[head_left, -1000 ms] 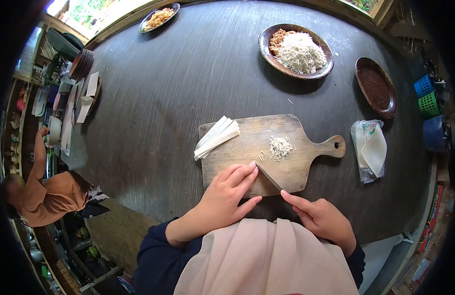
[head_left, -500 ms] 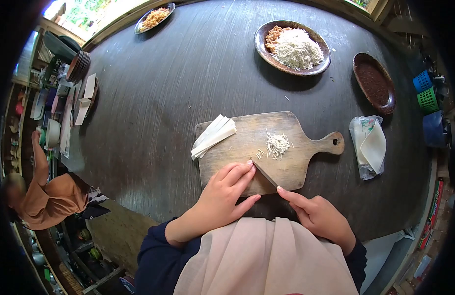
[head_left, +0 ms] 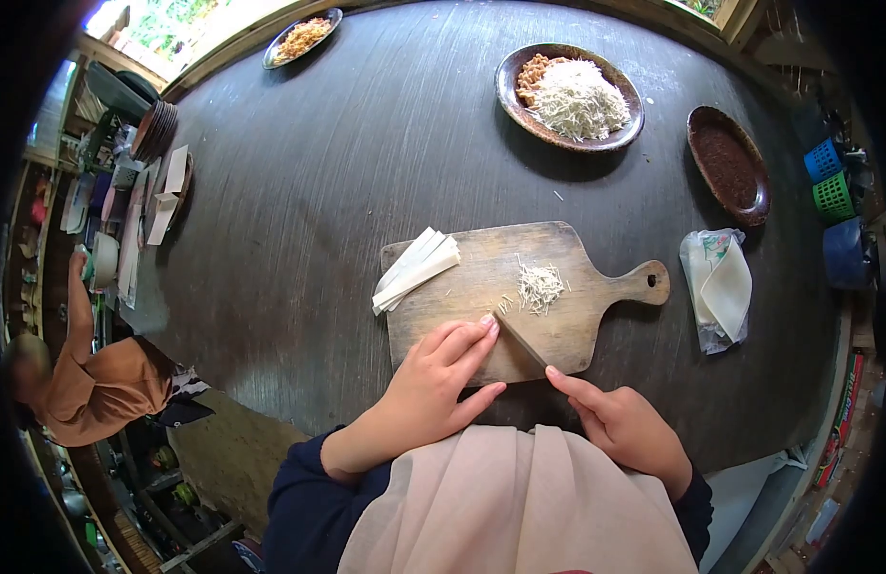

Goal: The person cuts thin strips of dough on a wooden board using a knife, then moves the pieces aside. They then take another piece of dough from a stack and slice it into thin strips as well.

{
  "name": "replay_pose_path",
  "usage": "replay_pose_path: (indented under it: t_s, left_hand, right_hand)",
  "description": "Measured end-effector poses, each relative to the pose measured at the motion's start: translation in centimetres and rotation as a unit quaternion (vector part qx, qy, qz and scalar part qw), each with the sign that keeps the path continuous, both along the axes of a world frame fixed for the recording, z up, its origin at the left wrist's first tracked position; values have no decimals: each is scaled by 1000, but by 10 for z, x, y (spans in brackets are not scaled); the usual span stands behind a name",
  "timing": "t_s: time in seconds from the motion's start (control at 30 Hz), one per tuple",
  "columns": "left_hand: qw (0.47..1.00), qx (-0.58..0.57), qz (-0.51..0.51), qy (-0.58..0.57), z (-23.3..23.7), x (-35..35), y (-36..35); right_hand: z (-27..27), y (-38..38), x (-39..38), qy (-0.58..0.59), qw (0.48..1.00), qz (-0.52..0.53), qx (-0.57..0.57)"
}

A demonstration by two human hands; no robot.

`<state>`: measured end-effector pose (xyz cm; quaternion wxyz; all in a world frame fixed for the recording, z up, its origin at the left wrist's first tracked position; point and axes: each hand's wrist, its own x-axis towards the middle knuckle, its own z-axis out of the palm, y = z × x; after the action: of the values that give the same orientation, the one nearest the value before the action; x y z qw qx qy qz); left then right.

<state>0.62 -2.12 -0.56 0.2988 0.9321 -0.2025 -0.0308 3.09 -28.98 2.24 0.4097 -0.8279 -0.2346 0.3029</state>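
Note:
My right hand [head_left: 623, 421] is closed around a knife [head_left: 521, 342], its forefinger stretched along the back of the blade. The blade lies slanted on the wooden cutting board [head_left: 486, 256], its tip against the fingertips of my left hand [head_left: 441, 375]. Those fingers are pressed together and bent down onto the board, with the thumb apart; whatever is beneath them is hidden. Just beyond the knife tip sits a small heap of thin white shreds [head_left: 541, 287]. Several long white strips [head_left: 419, 268] lie stacked at the board's left end.
Beyond the board stands a plate [head_left: 631, 134] heaped with white shreds and brown pieces. To the right are a brown oval dish [head_left: 725, 158] and a plastic packet [head_left: 719, 287] of white sheets. A food plate [head_left: 304, 38] stands far left. Another person [head_left: 103, 387] is at left.
The knife and my right hand have shifted slightly right. My left fingertips have barely moved. At left, the other person's arm has moved a little.

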Motion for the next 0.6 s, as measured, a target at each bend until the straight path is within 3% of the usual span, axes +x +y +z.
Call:
replay_pose_path:
  t_s: [0.6]
  left_hand:
    - [1000,15,-5,-17,-3,-1,1]
  right_hand:
    - [-2,2,-1,12,1000,7,-8]
